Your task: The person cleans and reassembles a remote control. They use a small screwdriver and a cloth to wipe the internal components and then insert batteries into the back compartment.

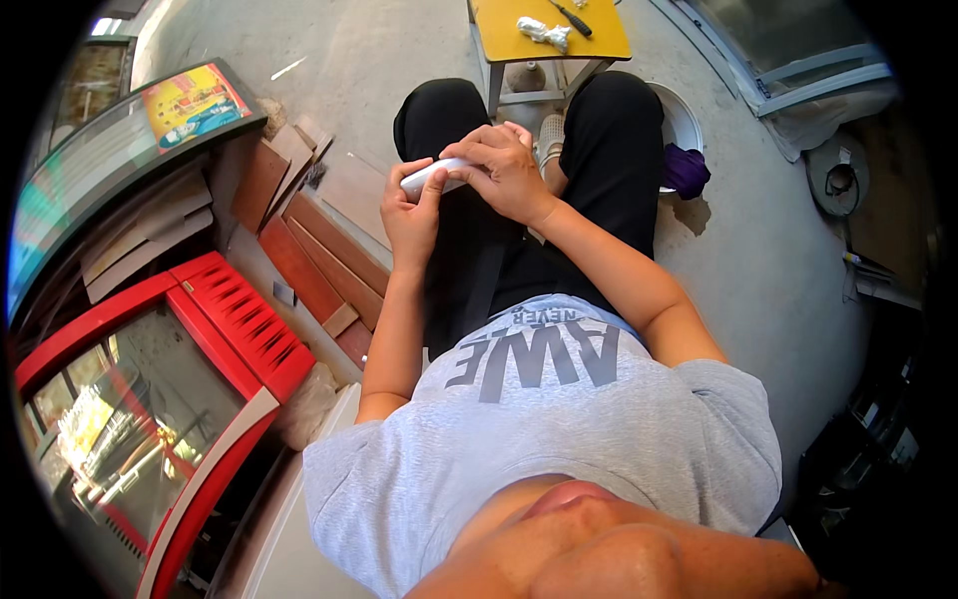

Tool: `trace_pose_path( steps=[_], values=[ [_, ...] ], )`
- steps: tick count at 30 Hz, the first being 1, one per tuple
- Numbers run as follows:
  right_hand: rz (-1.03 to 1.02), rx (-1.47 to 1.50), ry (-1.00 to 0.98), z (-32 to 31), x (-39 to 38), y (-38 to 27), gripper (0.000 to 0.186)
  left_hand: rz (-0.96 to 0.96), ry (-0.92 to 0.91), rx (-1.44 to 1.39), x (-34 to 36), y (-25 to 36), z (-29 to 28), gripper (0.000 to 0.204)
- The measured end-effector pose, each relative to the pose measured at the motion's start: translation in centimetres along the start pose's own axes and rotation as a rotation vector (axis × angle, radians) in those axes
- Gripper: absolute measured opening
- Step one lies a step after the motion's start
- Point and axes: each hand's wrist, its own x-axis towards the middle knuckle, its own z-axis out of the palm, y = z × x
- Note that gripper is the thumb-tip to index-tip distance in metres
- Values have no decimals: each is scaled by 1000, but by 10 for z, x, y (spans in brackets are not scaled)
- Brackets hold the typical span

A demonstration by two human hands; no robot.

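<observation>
Above my left thigh, both hands hold a smooth white, elongated thing with rounded ends (427, 180); its exact kind cannot be made out. My left hand (409, 215) is closed round its near left end, with the thumb pressed on the side. The fingers of my right hand (507, 175) bend over the far right end and cover part of it. Black trousers (459, 240) lie beneath the hands.
Ahead stands a yellow-topped stool (499, 40) bearing a black-handled screwdriver (574, 18) and a crumpled whitish thing (544, 35). To the right, purple cloth (685, 172) hangs over a white basin (681, 115). Wooden boards (319, 265) and a red-framed glass cabinet (244, 324) stand left.
</observation>
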Motion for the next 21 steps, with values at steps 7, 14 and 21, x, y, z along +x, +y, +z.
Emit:
trace_pose_path(
  steps=[7,14,21],
  values=[
    [117,100,218,-23,28,-6,19,-1,46,-422,37,30,36,51],
    [87,309,328,-61,91,4,22,-80,12,-730,107,83,84,60],
    [285,119,621,-169,198,121,25,-214,-278,-1008,226,104,105,42]
  ],
)
